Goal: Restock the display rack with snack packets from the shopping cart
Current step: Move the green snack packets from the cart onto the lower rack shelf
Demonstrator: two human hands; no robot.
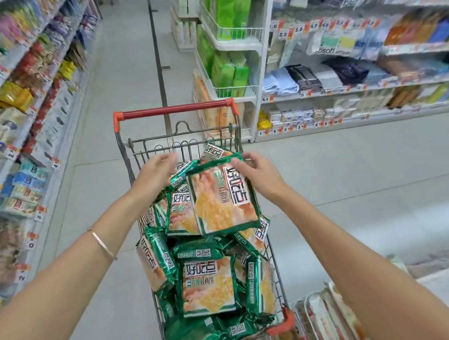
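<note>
Heaped green snack packets (207, 286) fill the shopping cart (174, 110) below both forearms. On the pile, the right hand (257, 177) pinches the far edge of the top packet (224, 200), while the left hand (156, 174) reaches just beside it, fingers nearly straight, gripping nothing. Supporting the packet's free corner with the left should keep neighbouring packets from sliding.

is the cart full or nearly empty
Full: green snack packets heap above the wire rim of the shopping cart.
</note>
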